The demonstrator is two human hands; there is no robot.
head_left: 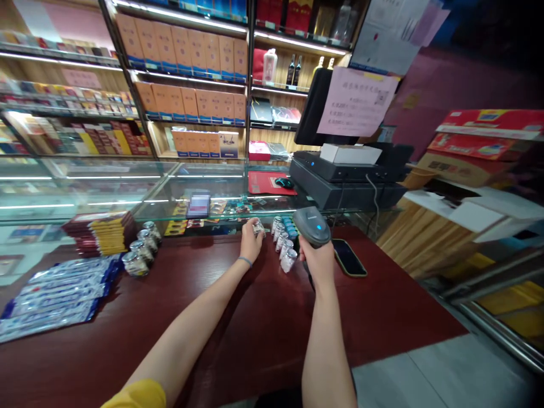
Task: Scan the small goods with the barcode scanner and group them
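Note:
My right hand [319,258] is wrapped round the handle of a grey barcode scanner [312,224] with a blue light on top. In my left hand [250,242] is a small clear jar [258,228] with a silvery lid, held near the counter's back edge. Between the two hands stands a row of similar small jars [288,258] with silvery lids and pale contents. Beside that row are several blue-green topped containers [290,228], partly hidden by the scanner. A phone [349,258] with a dark screen lies to the right of my right hand.
Left on the dark red counter [204,328] are another group of jars [136,262], stacked yellow packets [111,232] and blue-white packets [63,289]. Behind are a glass display case [191,170], a mouse [284,182] and a monitor [312,107]. Boxes [471,144] are piled at right.

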